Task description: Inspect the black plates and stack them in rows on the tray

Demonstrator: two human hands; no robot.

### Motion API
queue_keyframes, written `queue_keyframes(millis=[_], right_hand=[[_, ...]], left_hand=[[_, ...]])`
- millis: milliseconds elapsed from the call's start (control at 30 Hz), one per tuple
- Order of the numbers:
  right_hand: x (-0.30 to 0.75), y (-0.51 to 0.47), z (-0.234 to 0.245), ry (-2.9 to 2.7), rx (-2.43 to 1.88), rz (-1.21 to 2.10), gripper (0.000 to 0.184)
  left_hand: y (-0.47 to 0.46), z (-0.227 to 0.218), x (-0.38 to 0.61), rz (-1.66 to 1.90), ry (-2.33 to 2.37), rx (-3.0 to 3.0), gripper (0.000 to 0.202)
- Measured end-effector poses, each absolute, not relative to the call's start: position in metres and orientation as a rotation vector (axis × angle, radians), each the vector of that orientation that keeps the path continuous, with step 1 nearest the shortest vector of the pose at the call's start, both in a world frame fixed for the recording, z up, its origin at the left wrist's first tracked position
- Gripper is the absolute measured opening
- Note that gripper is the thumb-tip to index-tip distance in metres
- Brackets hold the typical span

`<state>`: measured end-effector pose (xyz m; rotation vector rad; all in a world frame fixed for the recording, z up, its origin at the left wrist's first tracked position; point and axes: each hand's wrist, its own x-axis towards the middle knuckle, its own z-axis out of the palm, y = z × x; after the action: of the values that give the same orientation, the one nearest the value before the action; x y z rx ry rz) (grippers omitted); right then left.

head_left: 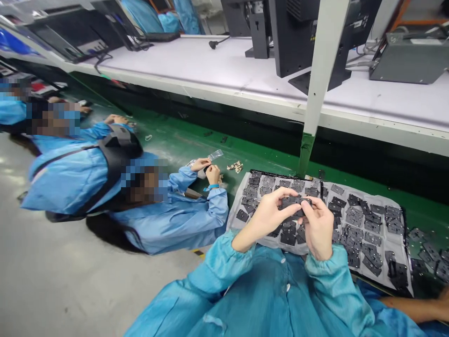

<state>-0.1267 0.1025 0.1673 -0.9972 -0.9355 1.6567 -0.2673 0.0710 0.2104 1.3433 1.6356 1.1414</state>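
Observation:
Between my two hands is a small flat black plate-like part [293,202], held up over a sheet of similar pieces. My left hand [272,211] pinches its left end with thumb and fingers. The fingers of my right hand [318,223] are closed on its right end. Both hands partly cover the part, so its exact kind cannot be made out. Below lies a light grey sheet [380,281] bearing many black plates [354,216] in loose rows and small heaps.
To the left, a co-worker in a blue smock [171,224] handles something small beside a pile of little light-coloured pieces [235,166]. More black parts [430,252] lie at the right. A white post [321,70] and a shelf with monitors [294,32] stand ahead.

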Motion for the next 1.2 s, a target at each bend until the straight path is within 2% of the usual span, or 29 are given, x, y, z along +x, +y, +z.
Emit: queue_keyframes(millis=[100, 233, 333, 700, 867, 1100, 1200], right_hand=[[-0.125, 0.098, 0.175, -0.853, -1.002, 1.623, 0.025], [-0.128, 0.096, 0.184, -0.79, -1.032, 1.596, 0.025], [-0.13, 0.098, 0.184, -0.769, -1.049, 1.597, 0.025], [-0.14, 0.103, 0.184, -0.681, -1.021, 1.468, 0.013], [-0.136, 0.109, 0.191, -0.622, -0.935, 1.376, 0.009], [-0.123, 0.121, 0.182, -0.666, -0.966, 1.226, 0.009], [-0.12, 0.121, 0.178, -0.686, -1.001, 1.223, 0.011]], left_hand=[[0.067, 0.217, -0.256, 1.215, 1.6, 1.224, 0.023], [0.06, 0.222, -0.248, 1.239, 1.473, 0.965, 0.033], [0.056, 0.222, -0.247, 1.273, 1.39, 0.87, 0.033], [0.051, 0.211, -0.252, 1.386, 1.401, 0.906, 0.027], [0.047, 0.204, -0.255, 1.332, 1.391, 0.847, 0.026], [0.052, 0.202, -0.259, 1.461, 1.511, 0.833, 0.033], [0.056, 0.203, -0.259, 1.504, 1.577, 0.858, 0.028]])
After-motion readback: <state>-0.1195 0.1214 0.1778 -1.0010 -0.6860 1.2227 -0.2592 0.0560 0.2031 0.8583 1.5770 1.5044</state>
